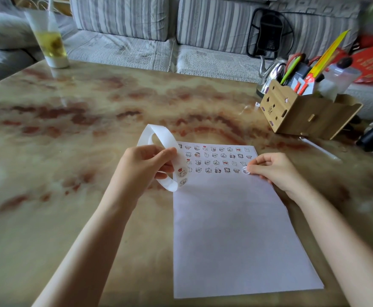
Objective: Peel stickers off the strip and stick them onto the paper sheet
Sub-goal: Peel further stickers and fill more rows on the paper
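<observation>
Paper sheet (236,240) flat — right hand (274,169) pinches sticker (245,170), left hand (145,167) grips strip (154,134).

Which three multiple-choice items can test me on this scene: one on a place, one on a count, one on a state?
1. Where on the marble-patterned table does the glass of yellow drink stand?
A. far left corner
B. near edge
C. centre

2. How many rows of stickers are on the paper sheet?
A. two
B. four
C. six

3. How is the sticker strip?
A. lying flat on the table
B. held up by the left hand, curling in a loop
C. rolled up tight

Answers:
1 A, the glass stands at the far left edge.
2 B, four lines of stickers cross the sheet's top.
3 B, the hand grips the strip and it arcs above.
</observation>
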Available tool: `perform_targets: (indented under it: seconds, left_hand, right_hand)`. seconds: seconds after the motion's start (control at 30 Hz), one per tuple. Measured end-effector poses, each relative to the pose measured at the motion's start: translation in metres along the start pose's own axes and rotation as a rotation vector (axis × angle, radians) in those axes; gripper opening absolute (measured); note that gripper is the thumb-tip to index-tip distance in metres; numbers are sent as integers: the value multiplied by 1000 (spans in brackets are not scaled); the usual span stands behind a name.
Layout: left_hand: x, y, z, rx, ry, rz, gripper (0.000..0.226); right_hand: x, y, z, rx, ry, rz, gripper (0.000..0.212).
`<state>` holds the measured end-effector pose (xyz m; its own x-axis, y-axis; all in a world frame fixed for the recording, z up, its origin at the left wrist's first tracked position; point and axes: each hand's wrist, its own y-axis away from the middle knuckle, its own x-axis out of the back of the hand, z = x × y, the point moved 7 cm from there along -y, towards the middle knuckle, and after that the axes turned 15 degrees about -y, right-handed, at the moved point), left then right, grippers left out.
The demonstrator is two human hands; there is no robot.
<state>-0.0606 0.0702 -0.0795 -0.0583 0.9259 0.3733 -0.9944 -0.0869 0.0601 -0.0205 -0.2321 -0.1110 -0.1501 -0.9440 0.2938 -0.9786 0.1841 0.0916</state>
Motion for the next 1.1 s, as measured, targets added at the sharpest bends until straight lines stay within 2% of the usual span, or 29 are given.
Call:
perform_targets:
  seconds: [0.53, 0.77, 1.0, 1.1]
  left_hand:
    - [0, 1, 2, -7, 15, -6, 17]
    - [1, 2, 1, -1, 20, -7, 17]
    - [2, 2, 0, 4, 20, -6, 18]
    - [2, 2, 1, 1, 22, -7, 18]
  right_hand:
    - [0, -1, 3, 36, 28, -24, 10]
    - [1, -2, 1, 33, 24, -72, 20]
    - [2, -6, 3, 22, 49, -70, 7]
    - [0, -6, 3, 36, 44, -55, 20]
